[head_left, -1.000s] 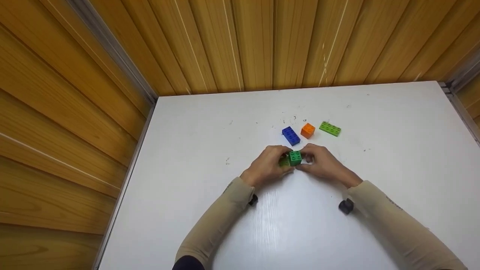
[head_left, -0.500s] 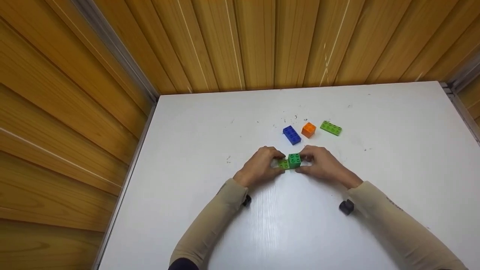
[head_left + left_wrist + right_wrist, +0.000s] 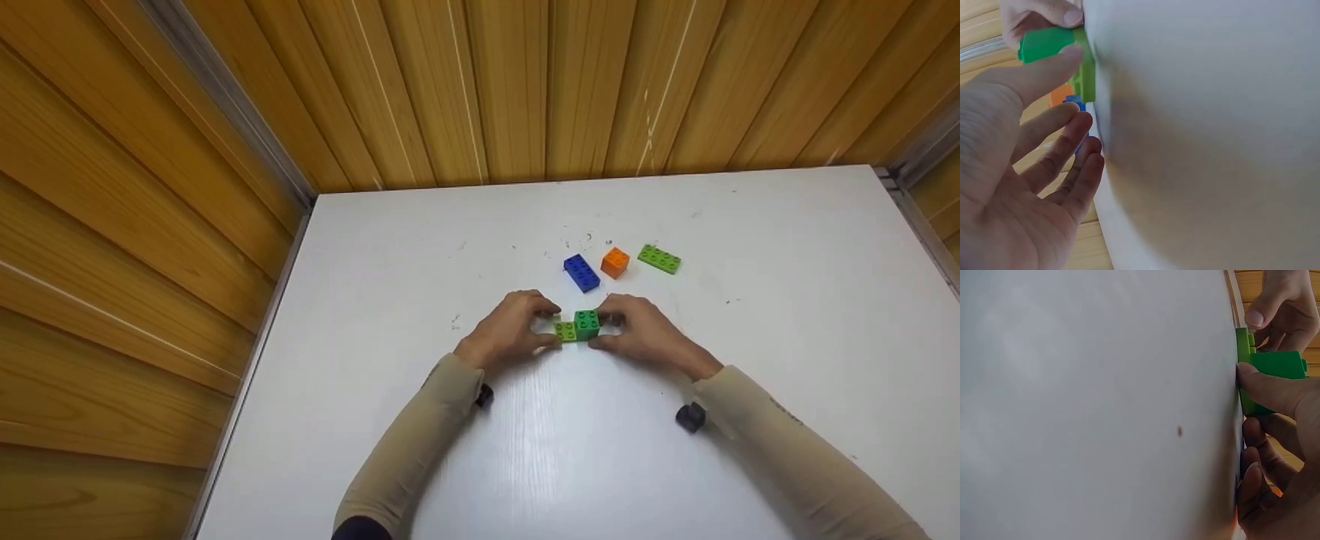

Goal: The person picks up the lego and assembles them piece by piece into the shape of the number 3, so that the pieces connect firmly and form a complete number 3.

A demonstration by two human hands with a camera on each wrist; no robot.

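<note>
The left hand (image 3: 506, 328) has eased back towards nine o'clock, parted and empty, leaving only the right hand (image 3: 645, 326) pinching the lime plate (image 3: 565, 331) under the green brick (image 3: 587, 325).

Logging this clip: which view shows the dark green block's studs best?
The head view: it looks down on the dark green block, all four studs uncovered. Both wrist views show the block side-on, partly behind a thumb, with studs only in profile.
</note>
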